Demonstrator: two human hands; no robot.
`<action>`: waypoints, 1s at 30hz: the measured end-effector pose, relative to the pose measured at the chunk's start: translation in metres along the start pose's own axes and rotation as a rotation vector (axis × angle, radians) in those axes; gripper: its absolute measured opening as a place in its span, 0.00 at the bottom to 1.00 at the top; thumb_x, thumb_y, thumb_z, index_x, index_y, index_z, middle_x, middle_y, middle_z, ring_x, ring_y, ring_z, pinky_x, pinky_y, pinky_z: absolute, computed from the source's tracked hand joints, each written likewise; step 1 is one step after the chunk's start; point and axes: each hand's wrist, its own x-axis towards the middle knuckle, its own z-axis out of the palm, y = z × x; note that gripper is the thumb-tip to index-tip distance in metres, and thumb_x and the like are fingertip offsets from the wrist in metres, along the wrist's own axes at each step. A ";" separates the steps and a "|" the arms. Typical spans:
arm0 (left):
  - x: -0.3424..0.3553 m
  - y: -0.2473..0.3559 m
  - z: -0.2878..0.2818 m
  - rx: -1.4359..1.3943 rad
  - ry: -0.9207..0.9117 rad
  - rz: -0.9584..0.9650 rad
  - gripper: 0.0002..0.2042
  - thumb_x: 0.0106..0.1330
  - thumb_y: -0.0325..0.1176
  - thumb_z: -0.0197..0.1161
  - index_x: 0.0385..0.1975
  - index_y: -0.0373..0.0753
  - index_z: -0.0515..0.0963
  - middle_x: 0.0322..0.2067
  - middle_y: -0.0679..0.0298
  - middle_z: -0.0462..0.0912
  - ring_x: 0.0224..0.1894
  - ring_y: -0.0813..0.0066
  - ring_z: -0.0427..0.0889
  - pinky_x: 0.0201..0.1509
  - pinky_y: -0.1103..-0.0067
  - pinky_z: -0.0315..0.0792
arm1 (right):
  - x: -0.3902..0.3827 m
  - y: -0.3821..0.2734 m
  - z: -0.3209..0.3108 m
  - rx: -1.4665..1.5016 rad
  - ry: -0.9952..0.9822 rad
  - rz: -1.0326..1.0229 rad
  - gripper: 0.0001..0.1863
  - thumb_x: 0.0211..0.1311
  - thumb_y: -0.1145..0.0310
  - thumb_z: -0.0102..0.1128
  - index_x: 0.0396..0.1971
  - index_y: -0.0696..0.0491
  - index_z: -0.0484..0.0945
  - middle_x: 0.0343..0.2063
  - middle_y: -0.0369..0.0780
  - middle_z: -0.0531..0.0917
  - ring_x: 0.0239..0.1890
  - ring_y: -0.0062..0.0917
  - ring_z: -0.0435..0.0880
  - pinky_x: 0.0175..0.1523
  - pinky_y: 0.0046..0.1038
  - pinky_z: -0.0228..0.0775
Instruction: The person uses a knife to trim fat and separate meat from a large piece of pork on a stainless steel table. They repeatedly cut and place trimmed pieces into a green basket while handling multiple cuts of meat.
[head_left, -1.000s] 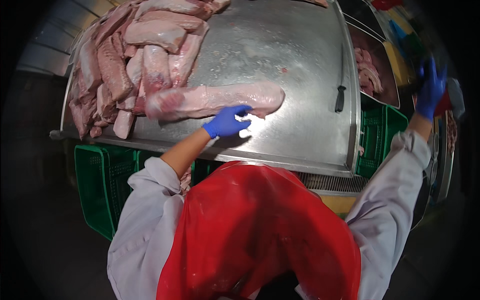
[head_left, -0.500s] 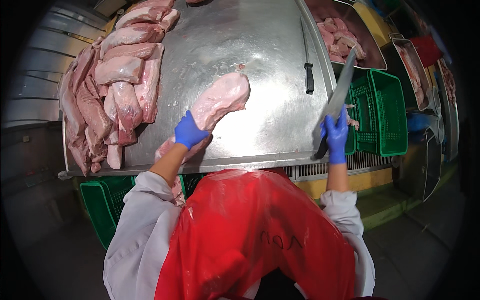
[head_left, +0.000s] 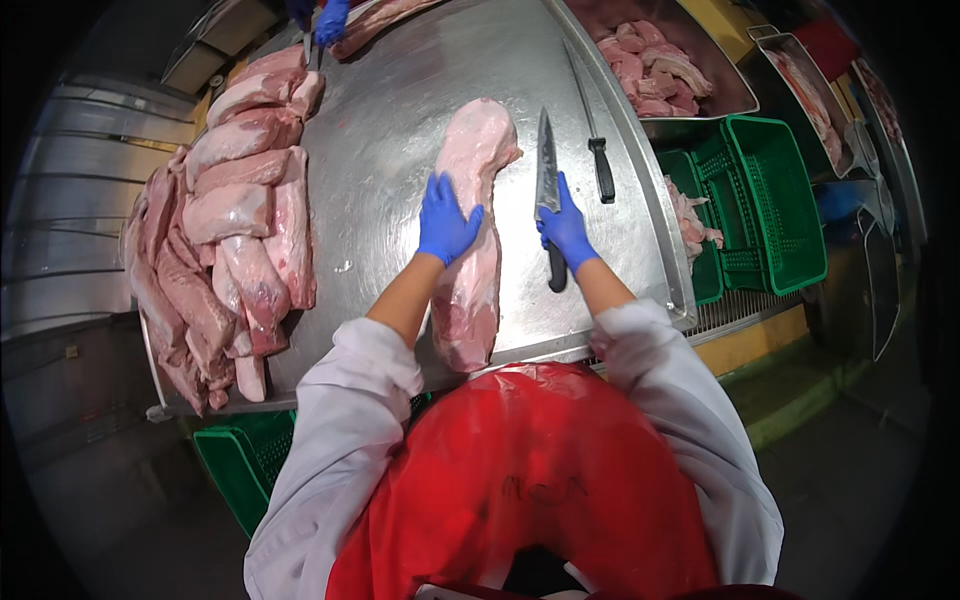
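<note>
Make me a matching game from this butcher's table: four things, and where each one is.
Things:
1. left hand
2. right hand
3. sharpening steel
4. green crate

Places:
A. lying alone on the steel table
B. beside the table's right end
C. flat on the long meat cut
D. on the knife

Pairs: 1-C, 2-D, 3-A, 4-B

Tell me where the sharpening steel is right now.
In the head view the sharpening steel lies untouched on the steel table, on the person's right, just beyond the knife under the right hand and near the meat tray.
</note>
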 end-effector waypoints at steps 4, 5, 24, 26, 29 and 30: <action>0.045 -0.008 -0.001 0.040 0.134 0.357 0.39 0.63 0.46 0.58 0.72 0.36 0.54 0.74 0.44 0.44 0.76 0.41 0.43 0.76 0.53 0.44 | 0.033 -0.040 0.039 -0.047 0.040 -0.002 0.45 0.64 0.72 0.54 0.76 0.34 0.40 0.34 0.42 0.82 0.22 0.23 0.80 0.27 0.28 0.79; 0.049 -0.003 -0.003 0.024 0.114 0.367 0.37 0.63 0.43 0.57 0.72 0.36 0.56 0.75 0.46 0.45 0.76 0.41 0.42 0.76 0.53 0.42 | 0.043 -0.048 0.044 -0.048 0.049 0.016 0.45 0.65 0.72 0.53 0.76 0.34 0.40 0.33 0.42 0.82 0.22 0.23 0.81 0.27 0.27 0.79; 0.073 -0.005 -0.010 -0.034 0.065 0.470 0.35 0.63 0.39 0.56 0.71 0.37 0.58 0.74 0.41 0.43 0.75 0.36 0.40 0.75 0.50 0.42 | 0.082 -0.072 0.062 -0.441 -0.081 -0.084 0.46 0.61 0.71 0.50 0.76 0.42 0.37 0.36 0.57 0.84 0.32 0.43 0.86 0.39 0.39 0.80; 0.075 -0.005 -0.009 -0.051 0.075 0.449 0.34 0.63 0.38 0.56 0.71 0.37 0.59 0.74 0.40 0.43 0.75 0.35 0.40 0.76 0.50 0.42 | 0.081 -0.097 0.066 -0.459 -0.119 -0.050 0.46 0.61 0.72 0.49 0.76 0.45 0.37 0.35 0.58 0.83 0.31 0.45 0.86 0.37 0.39 0.79; 0.074 -0.008 -0.004 -0.075 0.097 0.409 0.33 0.64 0.38 0.56 0.70 0.37 0.59 0.74 0.39 0.42 0.75 0.35 0.40 0.76 0.50 0.42 | 0.046 -0.073 0.063 -0.525 -0.201 -0.008 0.46 0.61 0.71 0.49 0.76 0.45 0.36 0.37 0.61 0.83 0.34 0.49 0.86 0.40 0.41 0.78; 0.075 -0.007 -0.004 -0.086 0.110 0.400 0.33 0.64 0.37 0.56 0.70 0.37 0.60 0.73 0.39 0.42 0.75 0.34 0.40 0.76 0.50 0.42 | 0.032 -0.047 0.061 -0.558 -0.195 -0.090 0.46 0.61 0.71 0.48 0.76 0.45 0.35 0.38 0.62 0.82 0.36 0.50 0.86 0.42 0.43 0.77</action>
